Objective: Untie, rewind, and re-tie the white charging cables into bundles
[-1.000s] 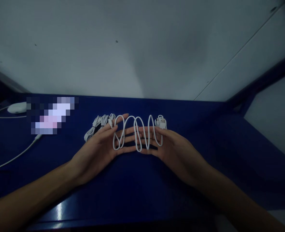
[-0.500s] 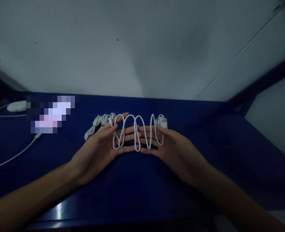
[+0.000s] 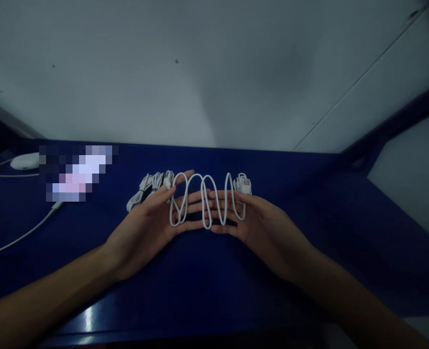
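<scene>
A white cable [image 3: 203, 196] lies in zigzag loops on the dark blue table [image 3: 207, 276]. My left hand [image 3: 147, 228] rests on the table at the loops' left side, fingers stretched out flat under and against them. My right hand [image 3: 260, 225] lies at the loops' right side, fingers likewise extended toward the left hand, the fingertips nearly meeting under the cable. A USB plug [image 3: 244, 183] of the cable sits just beyond my right fingers. A bundled white cable [image 3: 145, 188] lies behind my left hand.
At the far left lie a white rounded device [image 3: 24, 161], a blurred-out patch [image 3: 77, 173] and a thin white wire [image 3: 22, 235] running off the left edge. A pale wall stands behind the table; the table's front edge is near my forearms.
Almost nothing differs. My right hand has crept slightly to the left, squeezing the loops a little closer together.
</scene>
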A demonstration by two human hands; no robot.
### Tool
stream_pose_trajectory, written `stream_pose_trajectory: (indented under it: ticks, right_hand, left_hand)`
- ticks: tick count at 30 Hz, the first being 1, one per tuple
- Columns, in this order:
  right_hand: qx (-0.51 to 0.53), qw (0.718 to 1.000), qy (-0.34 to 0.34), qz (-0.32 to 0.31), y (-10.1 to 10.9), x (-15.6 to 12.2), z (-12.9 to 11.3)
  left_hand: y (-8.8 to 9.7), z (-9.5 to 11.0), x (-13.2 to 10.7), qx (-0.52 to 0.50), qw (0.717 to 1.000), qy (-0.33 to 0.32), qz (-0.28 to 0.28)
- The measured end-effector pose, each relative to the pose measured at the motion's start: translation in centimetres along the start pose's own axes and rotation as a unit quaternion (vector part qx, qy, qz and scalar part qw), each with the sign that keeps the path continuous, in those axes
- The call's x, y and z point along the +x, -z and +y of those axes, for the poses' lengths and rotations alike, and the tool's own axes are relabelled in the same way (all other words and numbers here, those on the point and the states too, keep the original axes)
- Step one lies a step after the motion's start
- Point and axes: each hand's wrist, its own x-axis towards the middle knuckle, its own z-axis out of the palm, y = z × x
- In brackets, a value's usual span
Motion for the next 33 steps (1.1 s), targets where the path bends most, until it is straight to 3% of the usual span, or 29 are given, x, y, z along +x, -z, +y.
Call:
stream_pose_trajectory:
  ticks: [20, 33]
  right_hand:
    - [0.01, 1.0, -0.001, 0.008, -0.77, -0.33, -0.33]
    - [-0.051, 0.999, -0.006, -0.01, -0.48, -0.35, -0.35]
  left_hand:
    - [0.13, 0.06, -0.04, 0.028, 1.0, -0.006, 0.005]
    - [-0.25, 0.16, -0.32, 0.04, 0.999, 0.004, 0.005]
